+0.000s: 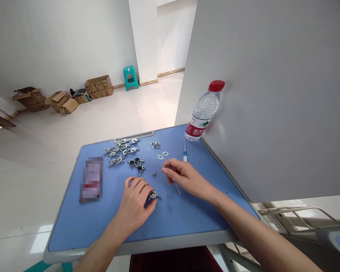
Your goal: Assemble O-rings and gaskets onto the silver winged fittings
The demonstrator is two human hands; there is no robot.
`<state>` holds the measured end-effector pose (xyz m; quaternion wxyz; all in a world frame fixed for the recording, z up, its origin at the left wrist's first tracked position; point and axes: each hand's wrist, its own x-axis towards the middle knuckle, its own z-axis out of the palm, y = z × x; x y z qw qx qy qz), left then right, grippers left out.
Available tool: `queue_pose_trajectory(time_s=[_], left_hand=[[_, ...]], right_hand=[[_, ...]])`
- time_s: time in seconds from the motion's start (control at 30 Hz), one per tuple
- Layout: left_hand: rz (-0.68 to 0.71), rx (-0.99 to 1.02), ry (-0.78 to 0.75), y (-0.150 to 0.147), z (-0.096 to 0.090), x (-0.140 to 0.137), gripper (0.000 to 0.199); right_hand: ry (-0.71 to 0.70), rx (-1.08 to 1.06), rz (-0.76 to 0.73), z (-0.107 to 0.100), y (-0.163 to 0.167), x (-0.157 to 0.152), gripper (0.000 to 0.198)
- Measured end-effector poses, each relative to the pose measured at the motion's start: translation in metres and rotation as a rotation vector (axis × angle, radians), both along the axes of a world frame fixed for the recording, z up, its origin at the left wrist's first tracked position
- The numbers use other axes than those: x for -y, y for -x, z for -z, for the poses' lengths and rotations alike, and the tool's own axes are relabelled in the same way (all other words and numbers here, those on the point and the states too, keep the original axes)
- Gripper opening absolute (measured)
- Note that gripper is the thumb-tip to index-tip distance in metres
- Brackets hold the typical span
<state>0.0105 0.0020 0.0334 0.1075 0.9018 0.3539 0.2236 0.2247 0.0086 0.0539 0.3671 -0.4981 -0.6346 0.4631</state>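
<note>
My left hand [137,200] is closed around a small metal flanged fitting [153,195] with a thin stem, low over the front middle of the table. My right hand [185,177] is curled to its right, fingers pinched on a screwdriver; the thin shaft [177,188] points down out of the hand, and its handle is mostly hidden. Between and beyond the hands lies a tiny pile of screws [154,174]. Several fittings with round black centres [137,164] are grouped behind my left hand. Two flat oval metal plates [163,155] lie behind my right hand.
A heap of metal fittings [121,150] and a few small metal pieces [155,144] lie at the back. A blue-handled screwdriver [185,155] lies beside a water bottle [202,113] near a grey panel [272,94]. A blurred purple packet [91,179] is at left on the blue table [82,223].
</note>
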Motion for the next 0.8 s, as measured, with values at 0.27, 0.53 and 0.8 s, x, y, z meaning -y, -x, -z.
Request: queue_pose_trajectory(time_s=[0.27,0.53,0.8], left_hand=[[-0.005,0.002,-0.011,-0.0006,0.0012,-0.0003,0.011],[-0.018,0.013,0.007,0.0001,0.0042,-0.0017,0.009],[-0.051,0.024,0.008,0.0006,0.0025,-0.0014,0.007]], right_hand=[[0.018,0.031,-0.012,-0.0027,0.0023,0.0010,0.031],[0.026,0.032,-0.015,-0.0002,0.0024,0.0013,0.031],[0.023,0.040,-0.012,-0.0008,0.0028,0.0019,0.029]])
